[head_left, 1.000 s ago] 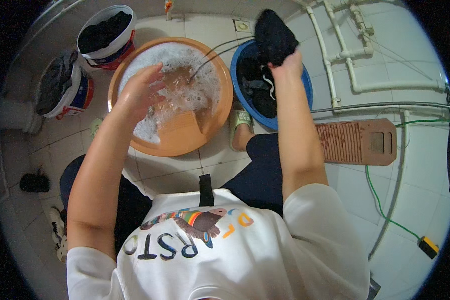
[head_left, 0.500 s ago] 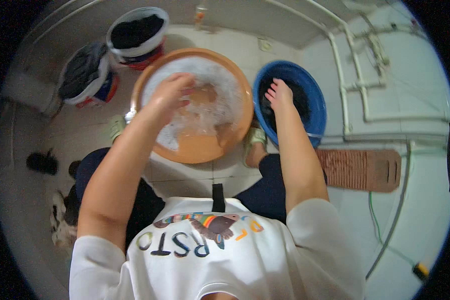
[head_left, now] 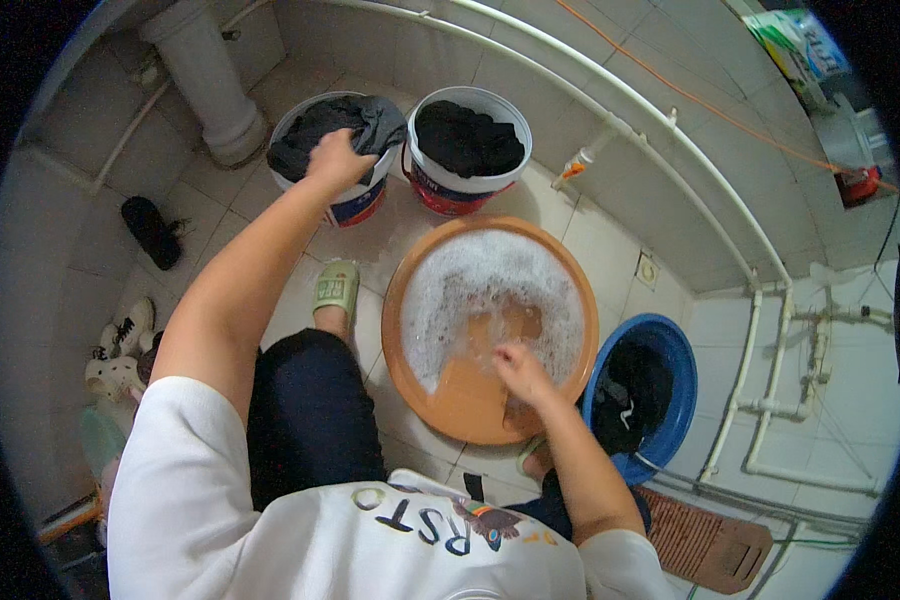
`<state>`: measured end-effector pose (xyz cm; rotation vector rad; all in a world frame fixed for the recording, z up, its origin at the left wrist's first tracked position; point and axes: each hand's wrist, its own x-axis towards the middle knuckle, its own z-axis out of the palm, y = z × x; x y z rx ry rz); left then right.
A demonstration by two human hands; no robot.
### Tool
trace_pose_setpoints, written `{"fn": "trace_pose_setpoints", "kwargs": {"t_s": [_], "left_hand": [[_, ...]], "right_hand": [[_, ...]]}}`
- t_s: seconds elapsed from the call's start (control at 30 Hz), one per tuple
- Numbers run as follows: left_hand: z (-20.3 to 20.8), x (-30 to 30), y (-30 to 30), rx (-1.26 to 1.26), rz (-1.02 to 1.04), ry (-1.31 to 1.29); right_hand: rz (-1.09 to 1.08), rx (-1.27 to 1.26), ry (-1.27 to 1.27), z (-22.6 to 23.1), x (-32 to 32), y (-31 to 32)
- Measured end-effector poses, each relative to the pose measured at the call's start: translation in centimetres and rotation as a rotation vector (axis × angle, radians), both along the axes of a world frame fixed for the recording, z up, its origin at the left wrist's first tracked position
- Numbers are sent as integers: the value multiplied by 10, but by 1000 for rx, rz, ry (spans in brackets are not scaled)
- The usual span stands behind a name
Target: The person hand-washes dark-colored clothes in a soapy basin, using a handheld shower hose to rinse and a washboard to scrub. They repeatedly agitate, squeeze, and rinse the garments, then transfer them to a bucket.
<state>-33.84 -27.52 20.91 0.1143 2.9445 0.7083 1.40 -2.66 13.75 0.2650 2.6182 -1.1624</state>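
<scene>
My left hand is closed on a dark grey cloth at the top of the left bucket, which is white with blue and red on its side. Part of my grip is hidden by the hand itself. Over the near right part of an orange basin hangs my right hand, its fingers curled with nothing visible in them. White foam covers much of the water in that basin; its orange bottom shows through nearer to me.
A second bucket holds black cloth. Right of the basin is a blue tub with dark clothes. A brown washboard lies at lower right. White pipes run along the wall. Shoes lie at left.
My view has turned left. My left hand has gone from above the orange basin to the cloth in the left bucket. My right hand has left the blue tub for the basin.
</scene>
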Motion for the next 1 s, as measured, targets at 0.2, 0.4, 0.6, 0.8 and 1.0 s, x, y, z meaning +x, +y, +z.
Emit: {"fn": "trace_pose_setpoints", "kwargs": {"t_s": [0.2,0.4,0.6,0.8,1.0], "left_hand": [[-30,-32,-19,-350,-115,233],[-57,-36,-21,-144,-198,341],[-5,41,27,488,-572,293],[-10,136,92,871,-1054,34],[-76,179,106,574,-1259,-662]], "right_hand": [[-140,-138,-367,-17,1,1],[-262,-356,-280,-75,-19,7],[-395,-916,-259,-20,-95,-11],[-677,-1570,-85,23,-110,11],[-655,-849,-355,-17,-79,89]]}}
